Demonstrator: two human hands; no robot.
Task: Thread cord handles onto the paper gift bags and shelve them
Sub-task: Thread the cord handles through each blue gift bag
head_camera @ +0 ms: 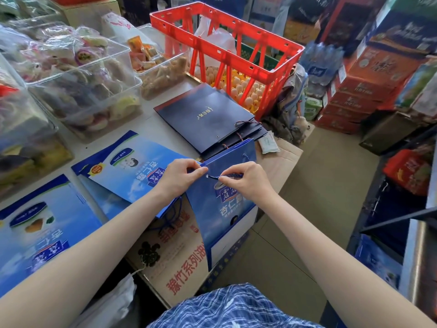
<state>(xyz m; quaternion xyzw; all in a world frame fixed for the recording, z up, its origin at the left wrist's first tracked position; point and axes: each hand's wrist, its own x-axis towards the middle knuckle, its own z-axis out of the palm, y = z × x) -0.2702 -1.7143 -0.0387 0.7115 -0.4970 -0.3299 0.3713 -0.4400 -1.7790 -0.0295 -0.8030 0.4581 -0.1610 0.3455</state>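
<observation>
Two hands work at the top edge of a blue paper bag point(227, 202), which hangs off the tabletop point(151, 121) edge, in front of the red crate point(227, 50). Left hand point(182, 174) pinches the rim beside the eyelet point(207, 176); right hand point(246, 178) pinches the cord point(216, 177) tip. Advisably, hold the rim taut and feed the tip straight in.

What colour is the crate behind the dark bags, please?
The crate is bright red, seen in the head view.
</observation>
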